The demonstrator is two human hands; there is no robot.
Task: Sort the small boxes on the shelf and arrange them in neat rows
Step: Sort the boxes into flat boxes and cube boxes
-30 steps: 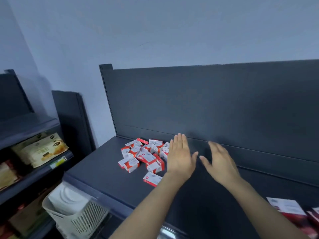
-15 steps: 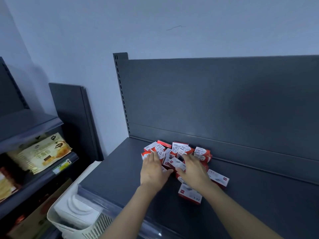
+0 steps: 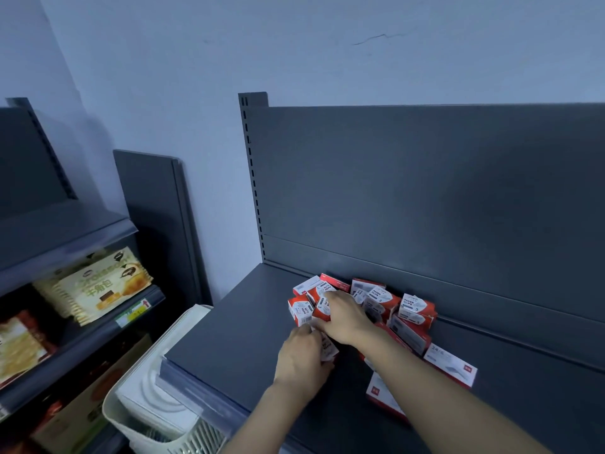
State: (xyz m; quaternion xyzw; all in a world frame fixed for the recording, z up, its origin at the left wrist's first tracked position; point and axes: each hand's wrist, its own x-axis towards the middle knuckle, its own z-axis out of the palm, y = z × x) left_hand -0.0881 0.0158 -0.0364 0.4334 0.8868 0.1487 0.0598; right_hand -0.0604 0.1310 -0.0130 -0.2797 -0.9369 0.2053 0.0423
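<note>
sorting boxes (image 3: 413, 309) | left hand (image 3: 302, 360) pinches one, right hand (image 3: 347, 317) grips another (no rows yet) | next: align on shelf (image 3: 235, 339)

Printed in dark letters on the white face of a small red box (image 3: 379, 295): "PAPER CLIPS", with a "3" below. Same words and numeral on the neighbouring box (image 3: 413, 303) just to its right. On the flat white box (image 3: 451, 364) lying nearer: "24/6". On the snack bag (image 3: 95, 286) over on the side shelf (image 3: 98, 335): "牛角包". On the price tag (image 3: 132, 314) along that shelf's edge: a red arrow, the print too blurred to read.
</note>
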